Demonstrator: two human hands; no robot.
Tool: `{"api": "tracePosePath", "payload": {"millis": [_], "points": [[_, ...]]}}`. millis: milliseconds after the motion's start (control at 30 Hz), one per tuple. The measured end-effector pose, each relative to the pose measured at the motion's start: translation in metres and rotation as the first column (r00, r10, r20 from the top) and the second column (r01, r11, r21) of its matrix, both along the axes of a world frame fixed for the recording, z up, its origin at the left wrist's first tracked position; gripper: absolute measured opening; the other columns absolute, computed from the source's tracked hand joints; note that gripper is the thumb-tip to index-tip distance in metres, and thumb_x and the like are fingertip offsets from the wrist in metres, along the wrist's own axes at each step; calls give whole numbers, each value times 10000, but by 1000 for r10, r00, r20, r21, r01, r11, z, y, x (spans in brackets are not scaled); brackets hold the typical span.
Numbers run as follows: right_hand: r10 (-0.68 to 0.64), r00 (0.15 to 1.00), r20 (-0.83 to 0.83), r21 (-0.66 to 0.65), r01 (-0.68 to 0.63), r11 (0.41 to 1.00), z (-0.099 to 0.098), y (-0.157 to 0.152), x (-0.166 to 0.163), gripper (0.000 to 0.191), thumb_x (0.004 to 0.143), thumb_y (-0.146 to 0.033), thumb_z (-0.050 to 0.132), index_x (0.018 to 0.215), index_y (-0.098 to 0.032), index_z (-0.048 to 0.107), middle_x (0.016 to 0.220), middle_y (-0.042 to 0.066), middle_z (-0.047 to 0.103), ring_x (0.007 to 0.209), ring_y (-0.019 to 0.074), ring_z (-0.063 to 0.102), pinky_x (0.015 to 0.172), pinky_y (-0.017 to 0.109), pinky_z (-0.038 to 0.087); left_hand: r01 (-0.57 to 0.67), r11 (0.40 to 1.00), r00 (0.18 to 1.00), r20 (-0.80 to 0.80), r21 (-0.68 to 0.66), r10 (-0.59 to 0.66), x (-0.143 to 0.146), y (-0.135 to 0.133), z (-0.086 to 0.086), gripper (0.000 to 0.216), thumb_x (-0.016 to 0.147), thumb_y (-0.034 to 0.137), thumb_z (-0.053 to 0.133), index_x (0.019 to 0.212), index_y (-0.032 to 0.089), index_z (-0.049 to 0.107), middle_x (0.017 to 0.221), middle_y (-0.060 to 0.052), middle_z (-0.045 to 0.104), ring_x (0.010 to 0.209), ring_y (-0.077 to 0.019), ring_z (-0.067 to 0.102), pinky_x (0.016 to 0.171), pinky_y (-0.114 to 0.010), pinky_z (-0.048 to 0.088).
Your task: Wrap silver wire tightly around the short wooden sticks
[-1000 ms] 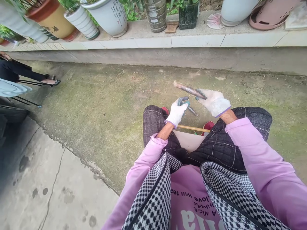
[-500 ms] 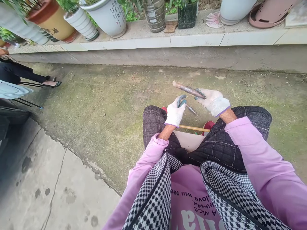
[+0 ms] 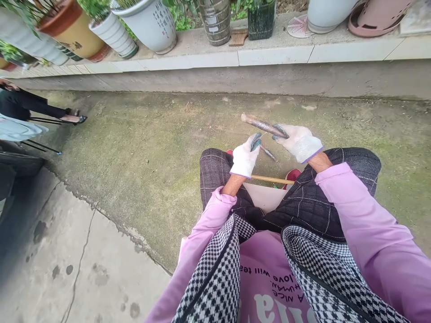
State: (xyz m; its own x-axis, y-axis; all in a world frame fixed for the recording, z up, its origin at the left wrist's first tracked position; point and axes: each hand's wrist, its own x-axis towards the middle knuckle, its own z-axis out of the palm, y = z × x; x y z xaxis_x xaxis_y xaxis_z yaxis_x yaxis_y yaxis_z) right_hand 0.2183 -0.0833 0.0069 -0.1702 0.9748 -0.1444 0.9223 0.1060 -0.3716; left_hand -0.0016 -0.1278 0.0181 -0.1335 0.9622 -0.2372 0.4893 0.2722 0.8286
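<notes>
My right hand [image 3: 298, 141], in a white glove with dark fingertips, is closed around a thick wooden stick [image 3: 259, 123]. Silvery wire or thread seems to be wound about it, and its bare end points up and left. To the left, my left hand [image 3: 245, 156], gloved alike, pinches a thinner silvery rod [image 3: 268, 153] that slants down to the right from the fingertips. A fine strand appears to run between the hands, though it is barely visible. Both hands are held above my parted knees, apart from each other.
Below the hands a yellowish rod [image 3: 271, 179] crosses between my legs, by a pale board [image 3: 266, 197]. Potted plants, one in a white pot [image 3: 151, 31], line a tiled ledge [image 3: 269, 57] ahead. At far left a person's leg [image 3: 40, 105] shows beside a stool.
The hands keep almost the same pose, with the left fingers slightly turned. The background has shifted a little with my head.
</notes>
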Motion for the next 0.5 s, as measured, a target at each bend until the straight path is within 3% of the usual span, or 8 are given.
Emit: {"api": "tracePosePath", "payload": {"millis": [233, 400, 500], "points": [[4, 999, 42, -45, -3, 999, -3, 0, 0, 541, 1154, -406, 693, 1671, -309, 820, 1480, 113, 909, 1338, 420, 867, 1097, 493, 698, 71, 997, 991, -112, 14, -69, -3, 3, -7, 333, 1096, 212, 868, 1388, 354, 941, 1258, -44, 954, 1314, -301, 870, 1171, -334, 592], [2, 998, 57, -62, 2, 998, -1, -3, -3, 549, 1174, -423, 665, 1691, -311, 809, 1526, 116, 892, 1372, 417, 854, 1117, 489, 689, 42, 998, 998, -42, 35, -41, -4, 5, -11, 259, 1042, 151, 874, 1222, 322, 948, 1197, -36, 947, 1260, -279, 866, 1146, -323, 602], [13, 996, 91, -67, -7, 998, 5, -3, -6, 541, 1175, -441, 650, 1675, -309, 812, 1514, 139, 889, 1347, 417, 849, 1075, 478, 679, 82, 995, 995, 48, 62, -85, -2, 6, -23, 133, 1045, 166, 839, 1104, 257, 915, 1093, -38, 920, 1064, -223, 834, 1019, -278, 604]]}}
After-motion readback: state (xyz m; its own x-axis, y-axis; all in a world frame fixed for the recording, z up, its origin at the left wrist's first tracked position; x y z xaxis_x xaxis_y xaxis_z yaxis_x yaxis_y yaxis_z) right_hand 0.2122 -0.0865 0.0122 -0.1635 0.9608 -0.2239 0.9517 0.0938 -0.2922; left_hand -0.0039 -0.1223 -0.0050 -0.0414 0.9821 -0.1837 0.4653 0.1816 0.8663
